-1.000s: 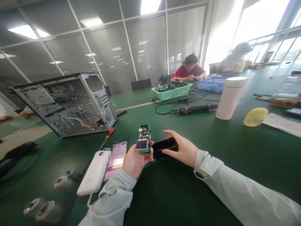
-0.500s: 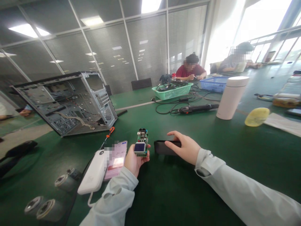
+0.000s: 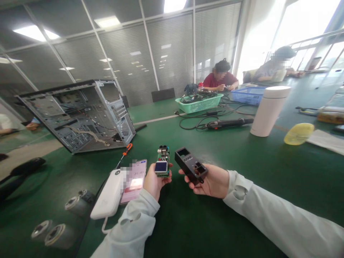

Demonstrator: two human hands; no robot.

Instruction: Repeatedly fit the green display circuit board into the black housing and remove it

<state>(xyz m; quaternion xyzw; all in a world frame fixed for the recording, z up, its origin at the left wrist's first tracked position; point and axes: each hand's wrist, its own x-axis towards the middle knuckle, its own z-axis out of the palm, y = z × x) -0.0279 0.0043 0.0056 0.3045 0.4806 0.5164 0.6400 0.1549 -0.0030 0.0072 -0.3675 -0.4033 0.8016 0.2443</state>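
My left hand (image 3: pixel 157 184) is closed around a small green circuit board (image 3: pixel 162 163) that carries a little dark screen, with the screen facing up. To its right, my right hand (image 3: pixel 212 181) grips a black plastic case (image 3: pixel 191 165) with a rectangular window at one end, small holes in the middle and square cut-outs near the other. The case is tilted and held above the table, apart from the board. Left of my left hand lie a phone (image 3: pixel 135 182) with its display lit and a white power bank (image 3: pixel 106 197) with a cable.
An opened computer case (image 3: pixel 80 118) stands at the left, with an orange-handled screwdriver (image 3: pixel 126 151) near it. Metal cylinders (image 3: pixel 60 236) sit front left. Beyond are a green basket (image 3: pixel 200 104) of cables, an electric screwdriver (image 3: pixel 223 124), a pale bottle (image 3: pixel 268 113) and a yellow object (image 3: pixel 299 134). Other people sit farther off.
My right hand has picked the black case up off the table and turned it so its cut-out face shows. My left hand still holds the circuit board in nearly the same place.
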